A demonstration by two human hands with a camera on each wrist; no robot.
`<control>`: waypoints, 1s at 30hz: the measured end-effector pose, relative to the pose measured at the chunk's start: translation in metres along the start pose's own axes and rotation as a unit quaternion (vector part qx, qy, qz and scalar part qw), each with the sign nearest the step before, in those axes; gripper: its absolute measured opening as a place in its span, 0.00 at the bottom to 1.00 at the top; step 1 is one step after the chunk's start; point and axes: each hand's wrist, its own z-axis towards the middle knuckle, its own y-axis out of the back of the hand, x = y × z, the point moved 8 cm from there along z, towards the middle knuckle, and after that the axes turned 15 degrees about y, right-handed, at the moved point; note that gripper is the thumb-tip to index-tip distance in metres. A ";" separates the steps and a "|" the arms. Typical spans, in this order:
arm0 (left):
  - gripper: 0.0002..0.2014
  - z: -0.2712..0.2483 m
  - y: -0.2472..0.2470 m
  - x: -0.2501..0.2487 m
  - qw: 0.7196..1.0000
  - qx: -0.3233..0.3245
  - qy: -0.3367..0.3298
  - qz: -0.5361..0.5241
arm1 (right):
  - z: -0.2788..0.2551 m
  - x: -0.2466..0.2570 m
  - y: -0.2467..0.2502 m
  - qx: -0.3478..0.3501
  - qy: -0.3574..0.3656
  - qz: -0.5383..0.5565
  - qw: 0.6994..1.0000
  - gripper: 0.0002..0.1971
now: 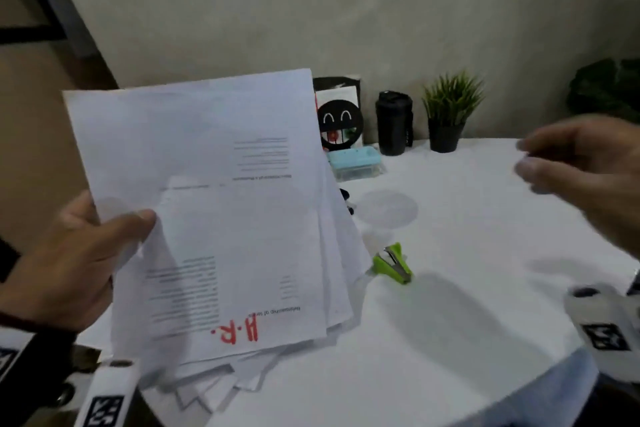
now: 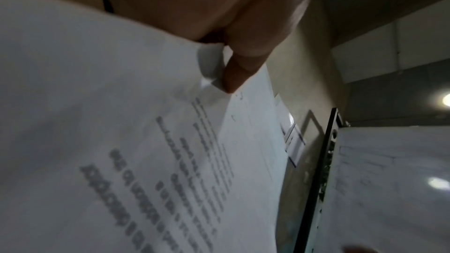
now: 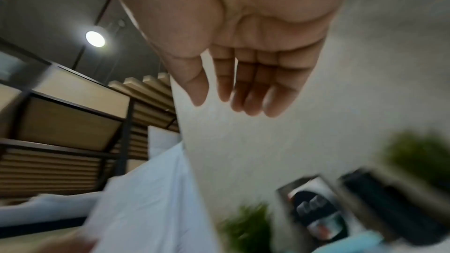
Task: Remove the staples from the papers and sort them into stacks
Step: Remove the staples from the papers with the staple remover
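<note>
My left hand holds up a fanned bundle of white printed papers by its left edge, thumb on the front sheet; the front sheet bears a red "H.R." mark. In the left wrist view a finger presses into the papers. More loose sheets lie on the white table under the bundle. A green staple remover lies on the table just right of the papers. My right hand hovers blurred at the right, well above the table; its fingers are relaxed and hold nothing.
At the table's back stand a black tumbler, a small potted plant, a light blue box and a card with a black smiley face. A clear round lid lies mid-table. The table's curved edge runs at the lower right.
</note>
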 end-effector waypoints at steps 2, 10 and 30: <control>0.19 -0.007 -0.013 -0.019 0.999 0.033 -0.012 -0.020 | 0.027 0.042 -0.057 0.033 0.001 0.066 0.997 0.32; 0.17 -0.009 0.004 -0.043 0.994 0.064 0.018 -0.088 | 0.057 0.078 -0.171 0.126 -0.112 0.407 0.898 0.28; 0.16 0.006 -0.022 -0.006 0.971 0.022 0.154 -0.181 | 0.057 0.086 -0.172 -0.009 -0.181 0.403 0.897 0.16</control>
